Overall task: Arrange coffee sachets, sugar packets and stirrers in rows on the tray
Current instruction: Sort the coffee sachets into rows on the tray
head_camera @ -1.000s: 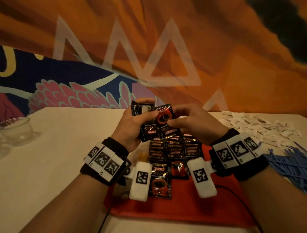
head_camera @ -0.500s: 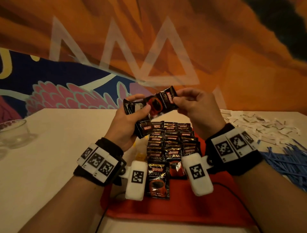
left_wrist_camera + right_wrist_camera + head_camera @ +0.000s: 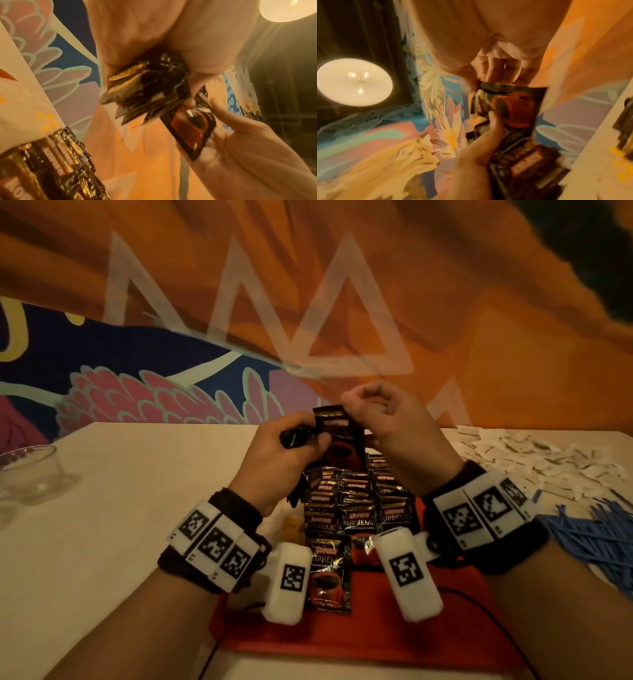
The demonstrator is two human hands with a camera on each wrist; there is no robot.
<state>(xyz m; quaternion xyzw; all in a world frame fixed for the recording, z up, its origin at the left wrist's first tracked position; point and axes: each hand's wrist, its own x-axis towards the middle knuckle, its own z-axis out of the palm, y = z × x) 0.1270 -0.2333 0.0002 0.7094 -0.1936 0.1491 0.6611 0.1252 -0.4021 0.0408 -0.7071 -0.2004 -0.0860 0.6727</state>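
Nearest the camera, both forearms reach forward over the red tray (image 3: 342,642), each wrist wrapped in a black band carrying white marker blocks. On the tray the laid coffee sachets (image 3: 346,508) lie in overlapping rows running away from the viewer; the wrist blocks cover parts of the closest ones. Above the far end of those rows, the left hand (image 3: 274,457) is curled around a bundle of sachets (image 3: 145,92), its thumb pressed on the front. The right hand (image 3: 394,433) is raised beside it, thumb and fingertips pinching the top edge of a single sachet (image 3: 339,440) that stands upright against the bundle. How many sachets the bundle holds cannot be told; the wrist views are blurred. Further right on the table (image 3: 120,508), white sugar packets (image 3: 534,457) lie scattered and blue stirrers (image 3: 596,535) are heaped, cut off by the frame edge.
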